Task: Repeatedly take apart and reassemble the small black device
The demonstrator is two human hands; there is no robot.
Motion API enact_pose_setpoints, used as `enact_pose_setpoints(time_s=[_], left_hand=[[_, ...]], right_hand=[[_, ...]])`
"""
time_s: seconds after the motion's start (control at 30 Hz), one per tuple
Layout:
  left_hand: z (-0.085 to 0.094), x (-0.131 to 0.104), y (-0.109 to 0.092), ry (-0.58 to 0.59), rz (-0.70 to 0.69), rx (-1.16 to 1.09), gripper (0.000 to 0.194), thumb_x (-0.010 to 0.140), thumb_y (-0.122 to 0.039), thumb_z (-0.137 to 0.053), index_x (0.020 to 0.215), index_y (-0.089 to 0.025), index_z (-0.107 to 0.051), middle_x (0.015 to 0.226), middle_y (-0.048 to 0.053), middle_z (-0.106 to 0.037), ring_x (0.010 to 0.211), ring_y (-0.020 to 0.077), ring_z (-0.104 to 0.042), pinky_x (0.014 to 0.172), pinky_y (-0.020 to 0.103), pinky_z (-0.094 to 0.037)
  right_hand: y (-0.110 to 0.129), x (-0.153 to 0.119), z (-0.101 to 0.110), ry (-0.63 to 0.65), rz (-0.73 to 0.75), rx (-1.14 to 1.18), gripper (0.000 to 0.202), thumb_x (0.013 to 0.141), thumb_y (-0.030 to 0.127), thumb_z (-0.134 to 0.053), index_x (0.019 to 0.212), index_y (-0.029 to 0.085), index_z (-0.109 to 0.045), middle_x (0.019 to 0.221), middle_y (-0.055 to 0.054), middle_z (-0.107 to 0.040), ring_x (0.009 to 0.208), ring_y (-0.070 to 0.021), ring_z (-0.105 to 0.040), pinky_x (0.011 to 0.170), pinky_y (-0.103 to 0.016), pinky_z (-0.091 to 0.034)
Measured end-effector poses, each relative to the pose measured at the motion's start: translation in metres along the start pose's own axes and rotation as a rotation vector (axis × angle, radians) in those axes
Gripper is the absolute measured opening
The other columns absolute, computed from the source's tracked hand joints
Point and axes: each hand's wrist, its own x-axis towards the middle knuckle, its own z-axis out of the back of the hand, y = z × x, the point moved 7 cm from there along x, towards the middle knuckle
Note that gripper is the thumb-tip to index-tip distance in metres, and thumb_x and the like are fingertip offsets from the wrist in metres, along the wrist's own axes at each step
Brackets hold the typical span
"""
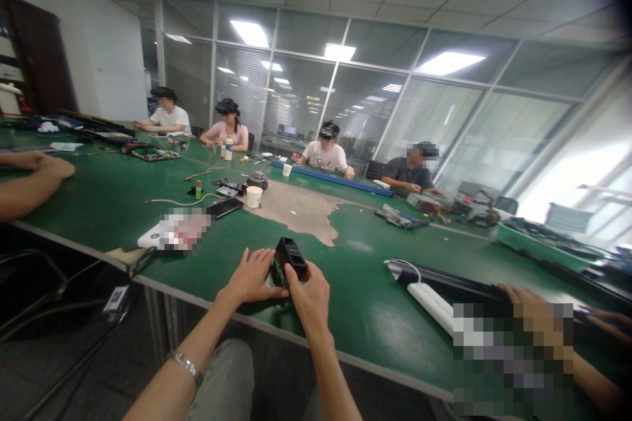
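The device (pixel 291 251) sits between both hands, close to the near edge of the bench (pixel 368 316); the right hand (pixel 313 291) grips its dark casing, thumb on the near side; the left hand (pixel 254 274) pinches around the green part (pixel 279 275), thumb low; a light, even hold seems wise, as that part looks exposed; whether it touches the bench is unclear; keeping it low should soften a slip.
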Motion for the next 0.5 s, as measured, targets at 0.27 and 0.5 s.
enact_pose_setpoints(time_s=[0.27,0.5], left_hand=[[0.0,-0.001,0.001,-0.011,-0.007,-0.013,0.118,0.069,-0.071,-0.056,0.15,-0.014,0.007,0.155,0.018,-0.022,0.14,0.0313,-0.025,0.115,0.055,-0.009],[-0.003,0.0,0.002,-0.006,-0.005,-0.006,0.128,0.059,-0.071,-0.064,0.15,-0.014,0.003,0.154,0.018,-0.023,0.14,0.0336,-0.024,0.115,0.055,-0.009]], right_hand=[[0.012,-0.007,-0.008,0.059,0.018,-0.183,0.026,0.08,0.04,-0.059,0.094,0.019,-0.066,0.089,-0.008,-0.067,0.089,-0.0246,-0.061,0.081,-0.033,-0.042],[-0.006,-0.019,-0.014,0.103,-0.008,-0.213,0.052,0.078,0.046,-0.062,0.117,0.011,-0.06,0.109,-0.016,-0.065,0.101,-0.0284,-0.06,0.086,-0.035,-0.043]])
